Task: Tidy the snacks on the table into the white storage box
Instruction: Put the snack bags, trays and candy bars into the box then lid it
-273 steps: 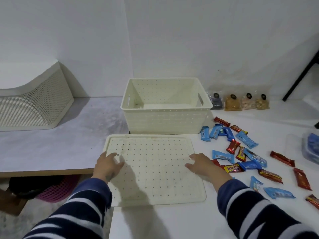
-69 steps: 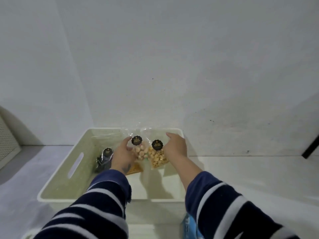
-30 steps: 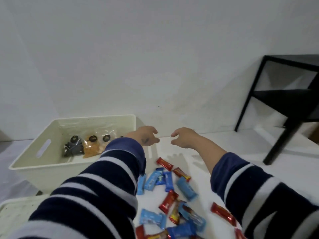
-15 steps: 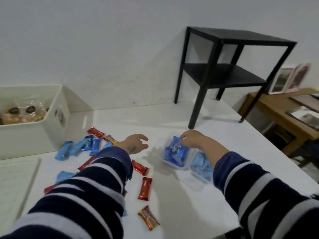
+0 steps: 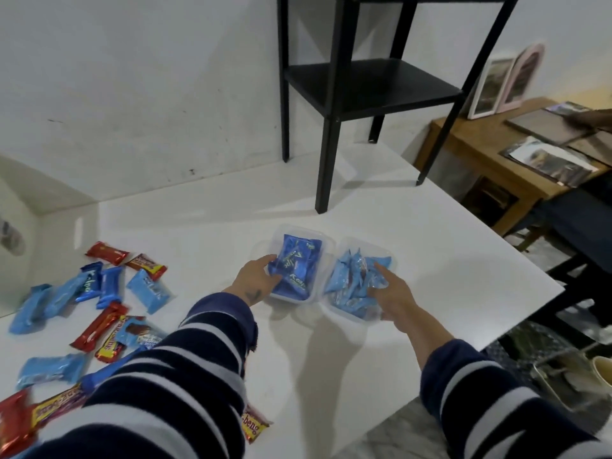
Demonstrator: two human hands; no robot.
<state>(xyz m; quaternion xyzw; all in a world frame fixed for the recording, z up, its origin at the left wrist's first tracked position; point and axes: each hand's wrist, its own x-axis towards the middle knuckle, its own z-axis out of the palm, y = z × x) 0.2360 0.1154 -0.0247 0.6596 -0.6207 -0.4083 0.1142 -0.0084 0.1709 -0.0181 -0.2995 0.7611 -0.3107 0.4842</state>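
Observation:
Two clear plastic tubs stand side by side on the white table (image 5: pixel 447 286). The left tub (image 5: pixel 298 229) holds dark blue packets, and my left hand (image 5: pixel 256 279) grips its near left rim, thumb on top. The right tub (image 5: pixel 366 244) holds light blue packets. My right hand (image 5: pixel 394 293) holds its near side with fingers over the packets. Several loose red and blue snack bars (image 5: pixel 99 286) lie scattered to the left. A corner of the white storage box (image 5: pixel 13 256) shows at the far left edge.
A black metal shelf unit (image 5: pixel 364 87) stands on the table's back right, close behind the tubs. The table's right edge runs just past the right tub. Beyond it is a wooden table (image 5: pixel 490 160) with pictures, and a cup at the lower right.
My view has swung right and down onto the tubs. My left hand has reached the left tub and taken its rim. My right hand has shifted from the left tub to the right one.

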